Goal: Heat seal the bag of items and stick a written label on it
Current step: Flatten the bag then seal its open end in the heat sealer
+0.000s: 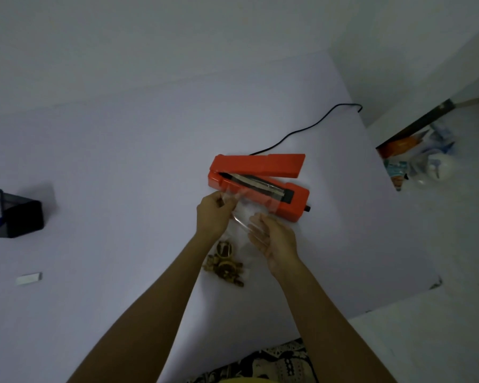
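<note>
1. A red heat sealer sits on a white table, its lid raised so the dark sealing strip along the base shows.
2. A black cord runs from the back of the sealer away toward the far right edge of the table.
3. A clear plastic bag lies just in front of the sealer, its open end reaching up onto the sealer's front edge.
4. The left hand pinches the bag's upper left corner between thumb and fingers, close to the sealer's left end.
5. The right hand holds the bag's right side, the fingers loosely curled around the plastic; through the clear film the exact grip is hard to tell.
6. Small brass-coloured metal parts are bunched at the near end of the bag, between the two forearms.
7. A black mesh holder stands at the far left of the table, well apart from the sealer.
8. A small white label lies flat on the table near the left edge, nearer than the holder.
</note>
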{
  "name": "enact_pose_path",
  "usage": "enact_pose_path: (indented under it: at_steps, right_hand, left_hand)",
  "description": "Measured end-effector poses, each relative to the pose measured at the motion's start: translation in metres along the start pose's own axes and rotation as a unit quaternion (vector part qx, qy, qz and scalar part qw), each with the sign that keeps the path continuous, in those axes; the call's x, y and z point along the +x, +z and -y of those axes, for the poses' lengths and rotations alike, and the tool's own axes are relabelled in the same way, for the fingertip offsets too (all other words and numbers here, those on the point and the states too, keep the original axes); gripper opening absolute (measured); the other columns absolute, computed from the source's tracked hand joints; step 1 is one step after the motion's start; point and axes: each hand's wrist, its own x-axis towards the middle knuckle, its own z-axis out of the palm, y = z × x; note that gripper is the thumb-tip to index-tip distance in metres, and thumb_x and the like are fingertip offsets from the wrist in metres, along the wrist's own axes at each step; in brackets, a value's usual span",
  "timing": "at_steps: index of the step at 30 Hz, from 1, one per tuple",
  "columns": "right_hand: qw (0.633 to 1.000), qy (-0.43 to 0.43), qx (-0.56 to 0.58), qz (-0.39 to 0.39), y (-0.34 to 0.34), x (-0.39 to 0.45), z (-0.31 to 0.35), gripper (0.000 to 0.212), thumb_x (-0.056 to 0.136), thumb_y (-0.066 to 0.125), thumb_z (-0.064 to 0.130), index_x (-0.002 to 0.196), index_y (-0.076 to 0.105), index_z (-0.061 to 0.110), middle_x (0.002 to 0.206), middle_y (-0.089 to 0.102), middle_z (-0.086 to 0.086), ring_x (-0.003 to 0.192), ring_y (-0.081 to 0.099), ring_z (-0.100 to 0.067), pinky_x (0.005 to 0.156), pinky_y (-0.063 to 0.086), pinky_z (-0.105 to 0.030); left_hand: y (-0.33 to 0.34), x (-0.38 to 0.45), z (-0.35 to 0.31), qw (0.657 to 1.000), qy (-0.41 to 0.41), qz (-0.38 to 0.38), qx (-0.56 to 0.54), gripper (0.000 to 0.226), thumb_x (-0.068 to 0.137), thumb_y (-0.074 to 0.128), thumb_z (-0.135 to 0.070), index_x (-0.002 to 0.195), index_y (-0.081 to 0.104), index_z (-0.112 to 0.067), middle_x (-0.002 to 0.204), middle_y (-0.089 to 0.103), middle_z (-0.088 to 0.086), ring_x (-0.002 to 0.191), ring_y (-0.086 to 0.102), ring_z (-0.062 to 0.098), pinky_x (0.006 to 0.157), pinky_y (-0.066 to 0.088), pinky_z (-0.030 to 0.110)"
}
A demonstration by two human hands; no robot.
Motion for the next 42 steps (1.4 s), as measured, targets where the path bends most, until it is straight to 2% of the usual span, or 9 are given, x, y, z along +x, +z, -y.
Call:
enact_pose_path:
  at_steps: [6,12,19,23,27,30,32,37,42]
  right_hand:
    - [1.0,-0.004,-0.016,-0.001,0.0,0.002,0.003,0.014,0.09,0.064,0.016,0.098,0.071,0.007,0.102,0.075,-0.007,0.095,0.071,-0.023,0.08,0.058,-0.033]
    - [1.0,-0.012,-0.024,0.003,0.002,-0.001,0.006,0.009,0.088,0.064,0.015,0.091,0.071,0.011,0.103,0.074,-0.01,0.097,0.069,-0.027,0.088,0.054,-0.037]
    - [0.999,-0.009,-0.031,-0.003,0.004,-0.001,0.009,0.012,0.091,0.061,0.017,0.096,0.07,0.01,0.099,0.075,-0.008,0.085,0.071,-0.019,0.079,0.055,-0.031]
    - [0.999,-0.011,-0.046,-0.005,0.006,-0.003,0.01,0.012,0.09,0.062,0.016,0.095,0.07,0.009,0.102,0.074,-0.011,0.088,0.071,-0.021,0.087,0.054,-0.035]
    - [0.996,-0.018,-0.066,-0.049,0.006,-0.005,0.011,0.021,0.089,0.064,0.032,0.089,0.07,0.012,0.094,0.075,-0.011,0.087,0.072,-0.024,0.085,0.056,-0.037]
    - [0.965,-0.085,-0.133,-0.211,0.005,-0.011,0.016,0.039,0.09,0.053,0.047,0.084,0.066,0.01,0.083,0.072,-0.008,0.068,0.065,-0.017,0.068,0.053,-0.032]
    - [0.933,-0.176,-0.147,-0.279,0.005,-0.023,0.027,0.037,0.094,0.048,0.044,0.089,0.059,0.009,0.079,0.063,-0.001,0.065,0.056,-0.009,0.058,0.042,-0.025]
    - [0.904,-0.354,-0.12,-0.208,0.015,-0.056,0.073,0.028,0.097,0.049,0.039,0.096,0.052,0.012,0.076,0.052,0.007,0.059,0.053,0.007,0.052,0.042,-0.009]
    - [0.869,-0.418,-0.214,-0.153,0.022,-0.061,0.098,0.026,0.09,0.061,0.041,0.096,0.058,0.016,0.079,0.057,0.011,0.063,0.055,0.014,0.054,0.043,-0.003]
  left_hand:
    - [0.001,0.006,0.003,1.0,-0.003,0.001,-0.002,0.03,0.091,0.06,-0.031,0.073,0.067,-0.008,0.069,0.069,0.006,0.062,0.064,0.017,0.059,0.048,0.022]
    - [0.001,0.005,0.001,1.0,-0.017,-0.005,-0.013,0.03,0.091,0.059,-0.033,0.076,0.067,-0.007,0.068,0.066,0.002,0.061,0.06,0.012,0.056,0.044,0.018]
    - [0.002,0.006,0.002,0.998,-0.031,0.008,-0.059,0.029,0.09,0.062,-0.031,0.077,0.07,-0.006,0.069,0.068,0.003,0.066,0.065,0.02,0.066,0.053,0.029]
    - [0.002,0.006,0.001,0.998,-0.032,0.012,-0.06,0.03,0.09,0.062,-0.03,0.081,0.07,-0.004,0.073,0.069,0.004,0.066,0.064,0.018,0.066,0.053,0.028]
    - [0.002,0.007,0.002,0.997,-0.033,0.013,-0.064,0.03,0.09,0.063,-0.031,0.081,0.07,-0.003,0.072,0.068,0.003,0.064,0.062,0.015,0.063,0.051,0.023]
    - [0.002,0.007,0.002,0.998,-0.03,0.011,-0.06,0.03,0.09,0.062,-0.03,0.078,0.068,-0.004,0.068,0.065,-0.001,0.06,0.059,0.01,0.057,0.046,0.016]
    - [0.003,0.007,0.002,0.998,-0.027,0.011,-0.053,0.027,0.091,0.06,-0.028,0.077,0.067,-0.006,0.068,0.063,-0.002,0.059,0.057,0.007,0.055,0.043,0.014]
    - [0.004,0.008,0.002,0.998,-0.033,0.011,-0.06,0.026,0.091,0.061,-0.029,0.084,0.069,-0.005,0.075,0.066,0.0,0.06,0.057,0.005,0.054,0.043,0.011]
    - [0.006,0.01,0.002,0.997,-0.037,0.014,-0.062,0.028,0.092,0.06,-0.028,0.087,0.071,-0.003,0.081,0.07,0.006,0.062,0.059,0.009,0.059,0.045,0.016]
